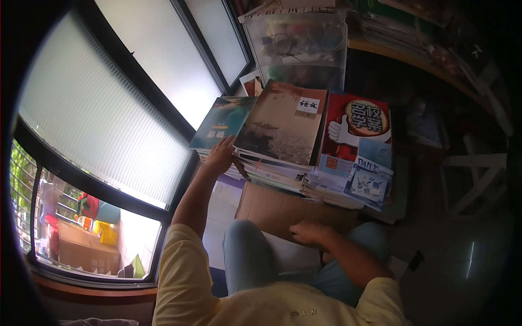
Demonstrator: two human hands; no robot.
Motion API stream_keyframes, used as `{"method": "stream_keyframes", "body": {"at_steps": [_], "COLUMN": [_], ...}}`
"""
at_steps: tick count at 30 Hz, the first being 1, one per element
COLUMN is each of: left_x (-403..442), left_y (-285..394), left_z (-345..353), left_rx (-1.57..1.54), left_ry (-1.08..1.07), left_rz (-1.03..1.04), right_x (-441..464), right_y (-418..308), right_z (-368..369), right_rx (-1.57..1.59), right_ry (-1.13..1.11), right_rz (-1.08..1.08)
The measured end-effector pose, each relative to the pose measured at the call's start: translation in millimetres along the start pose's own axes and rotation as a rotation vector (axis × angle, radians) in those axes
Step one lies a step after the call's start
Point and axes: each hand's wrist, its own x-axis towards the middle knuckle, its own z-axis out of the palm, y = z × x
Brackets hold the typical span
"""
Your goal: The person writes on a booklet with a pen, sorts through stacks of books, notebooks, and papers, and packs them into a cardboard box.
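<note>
My left hand (pixel 221 155) rests on the near edge of a teal textbook (pixel 224 122), which tops the leftmost stack. Its fingers lie stretched on the cover. Beside it stands a taller pile topped by a brown textbook (pixel 283 125) with a white title label. To the right, a red workbook (pixel 356 122) with a thumbs-up drawing lies on another stack, partly under a blue booklet (pixel 370 179). My right hand (pixel 312 234) is held over a cardboard flap (pixel 277 209), above my knees. Its fingers are curled in, and I see nothing in them.
Frosted window panes (pixel 109 98) run along the left, with a cardboard box (pixel 87 247) visible through the lower opening. Behind the books stands a clear plastic drawer unit (pixel 296 46). A pale crossed-leg stool (pixel 476 174) stands in the dim area at the right.
</note>
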Motion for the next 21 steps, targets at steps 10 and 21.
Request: {"method": "stream_keyframes", "body": {"at_steps": [10,21], "left_x": [-5.9,-0.8], "left_y": [4.6,-5.0], "left_z": [-1.6,6.9], "left_rx": [-0.049,-0.052], "left_ry": [0.189,0.180], "left_rz": [-0.027,-0.067], "right_x": [-10.5,0.7], "right_y": [-6.3,-33.3], "right_z": [33.4,98.5], "right_rx": [-0.106,-0.746], "right_ry": [0.202,0.528], "right_rz": [0.025,0.424]}}
